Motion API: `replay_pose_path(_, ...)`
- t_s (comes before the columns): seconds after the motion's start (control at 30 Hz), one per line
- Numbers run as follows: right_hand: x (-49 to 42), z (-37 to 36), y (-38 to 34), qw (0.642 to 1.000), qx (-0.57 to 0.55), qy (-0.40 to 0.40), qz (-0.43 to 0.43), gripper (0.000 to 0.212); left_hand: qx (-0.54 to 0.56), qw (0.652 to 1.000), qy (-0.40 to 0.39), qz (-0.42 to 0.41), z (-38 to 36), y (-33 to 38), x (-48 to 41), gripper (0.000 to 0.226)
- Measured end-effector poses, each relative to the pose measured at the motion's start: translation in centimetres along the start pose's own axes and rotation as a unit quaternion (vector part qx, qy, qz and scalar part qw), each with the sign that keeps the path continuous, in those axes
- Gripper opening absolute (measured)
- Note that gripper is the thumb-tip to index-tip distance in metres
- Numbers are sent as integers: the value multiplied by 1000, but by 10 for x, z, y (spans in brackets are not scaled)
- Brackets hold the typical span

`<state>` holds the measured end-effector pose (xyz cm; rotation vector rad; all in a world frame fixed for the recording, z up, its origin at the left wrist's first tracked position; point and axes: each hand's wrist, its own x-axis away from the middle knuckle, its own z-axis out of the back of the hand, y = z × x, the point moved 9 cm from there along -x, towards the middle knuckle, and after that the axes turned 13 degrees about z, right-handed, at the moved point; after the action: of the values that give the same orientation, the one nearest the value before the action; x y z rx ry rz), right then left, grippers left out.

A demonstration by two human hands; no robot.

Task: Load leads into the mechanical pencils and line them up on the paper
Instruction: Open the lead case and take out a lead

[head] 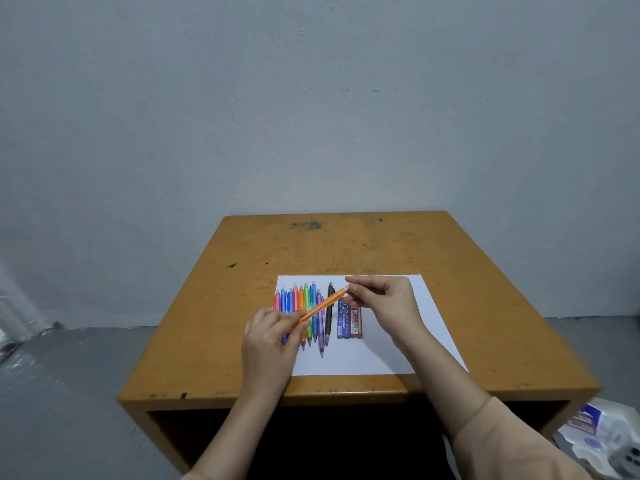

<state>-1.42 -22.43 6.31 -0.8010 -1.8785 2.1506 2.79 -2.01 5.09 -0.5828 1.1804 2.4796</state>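
Over the paper (398, 355) by the desk's (485, 306) front edge, the orange pencil (322, 304) slants from near-left to far-right, the left hand (270, 337) with fingers curled round its tip end, the right hand (384, 303) with fingers pinching its cap end.

Scuffed, stained matt wooden table (381, 244), smooth white paper (426, 323), translucent glossy plastic pencils (304, 299).

White paper (408, 355) on wooden table (346, 244)

left hand (268, 336) hides orange pencil (323, 304) tip, near ends of pencil row (302, 297); floor clutter (602, 433) cut off, blurred.
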Motion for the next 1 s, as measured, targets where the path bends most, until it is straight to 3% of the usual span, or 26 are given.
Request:
replay_pose_path(0.4, 3, 12, -6, 995, 83, -50, 18, 13, -4, 995, 45, -89, 4, 21, 9, 21)
replay_pose_path(0.5, 5, 18, -7, 999, 36, -23, 20, 14, 5, 994, 53, -94, 6, 32, 10, 21)
replay_pose_path(0.67, 14, 10, 8, 972, -220, 21, -74, 22, 19, 999, 46, 12, 2, 40, 4, 23)
replay_pose_path(0.87, 23, -4, 16, 947, -299, 29, -113, 19, 60, 992, -50, 103, -19, 56, 3, 28)
replay_pose_path(1.0, 18, 0, 20, 896, -414, 81, -137, 19, 198, 927, -193, 255, -41, 46, 12, 33)
